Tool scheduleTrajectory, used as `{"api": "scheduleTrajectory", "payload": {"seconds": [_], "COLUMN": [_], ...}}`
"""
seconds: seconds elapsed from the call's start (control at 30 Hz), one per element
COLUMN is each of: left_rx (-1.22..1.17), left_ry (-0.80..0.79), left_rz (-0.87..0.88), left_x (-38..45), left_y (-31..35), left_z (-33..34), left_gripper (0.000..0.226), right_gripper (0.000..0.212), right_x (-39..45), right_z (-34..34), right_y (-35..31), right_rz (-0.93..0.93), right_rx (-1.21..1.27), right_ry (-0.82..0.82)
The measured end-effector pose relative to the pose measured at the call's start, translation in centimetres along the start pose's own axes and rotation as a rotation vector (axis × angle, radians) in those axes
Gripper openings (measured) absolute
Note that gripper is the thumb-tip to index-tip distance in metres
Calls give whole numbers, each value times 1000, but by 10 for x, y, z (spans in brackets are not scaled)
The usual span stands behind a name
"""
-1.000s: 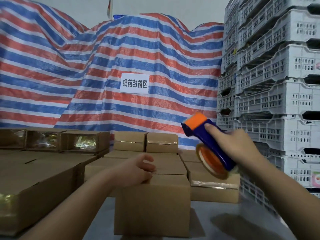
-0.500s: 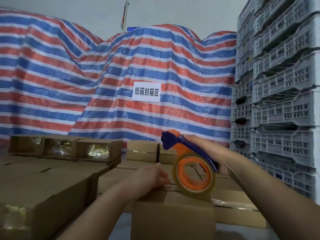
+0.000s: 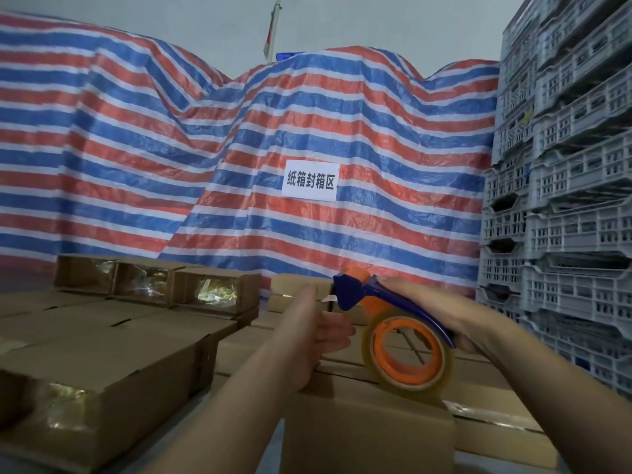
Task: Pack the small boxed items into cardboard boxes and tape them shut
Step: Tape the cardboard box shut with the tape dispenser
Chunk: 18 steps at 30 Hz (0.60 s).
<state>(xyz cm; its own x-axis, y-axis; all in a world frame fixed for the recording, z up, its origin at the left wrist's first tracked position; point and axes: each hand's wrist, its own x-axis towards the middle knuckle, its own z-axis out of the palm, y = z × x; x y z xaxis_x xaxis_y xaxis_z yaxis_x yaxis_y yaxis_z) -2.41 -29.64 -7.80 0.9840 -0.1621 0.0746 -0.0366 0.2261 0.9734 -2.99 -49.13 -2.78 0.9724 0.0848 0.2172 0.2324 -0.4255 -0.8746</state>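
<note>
A closed cardboard box (image 3: 362,436) stands in front of me at the bottom centre. My right hand (image 3: 441,313) grips the blue handle of a tape dispenser (image 3: 407,350) whose orange-cored roll of clear tape sits on the box's top at its right side. My left hand (image 3: 307,333) is on the box's top edge to the left of the roll, fingers straight and pointing up beside the dispenser's blue nose. The box's top seam is mostly hidden behind the hands.
Several taped cardboard boxes (image 3: 102,367) fill the left side, with more boxes (image 3: 492,425) behind and right of mine. A striped red, white and blue tarp (image 3: 239,159) with a white sign (image 3: 310,180) hangs behind. Stacked grey plastic crates (image 3: 564,200) tower on the right.
My right hand brought the dispenser down from the air onto the box's top. My left hand lifted its fingers from flat on the box to upright beside the dispenser. The view tilted upward.
</note>
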Motion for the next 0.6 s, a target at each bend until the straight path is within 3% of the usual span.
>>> {"api": "scheduleTrajectory", "payload": {"seconds": [0.27, 0.6], "left_rx": [-215, -374], "left_ry": [46, 81], "left_rz": [37, -12], "left_x": [0, -1], "left_y": [-13, -13], "left_z": [9, 3], "left_gripper": [51, 20], "right_gripper": [54, 70], "right_x": [4, 12], "right_z": [1, 3], "right_y": [1, -4], "right_rz": [-50, 12], "right_rx": [-1, -44], "right_ry": [-2, -85]}}
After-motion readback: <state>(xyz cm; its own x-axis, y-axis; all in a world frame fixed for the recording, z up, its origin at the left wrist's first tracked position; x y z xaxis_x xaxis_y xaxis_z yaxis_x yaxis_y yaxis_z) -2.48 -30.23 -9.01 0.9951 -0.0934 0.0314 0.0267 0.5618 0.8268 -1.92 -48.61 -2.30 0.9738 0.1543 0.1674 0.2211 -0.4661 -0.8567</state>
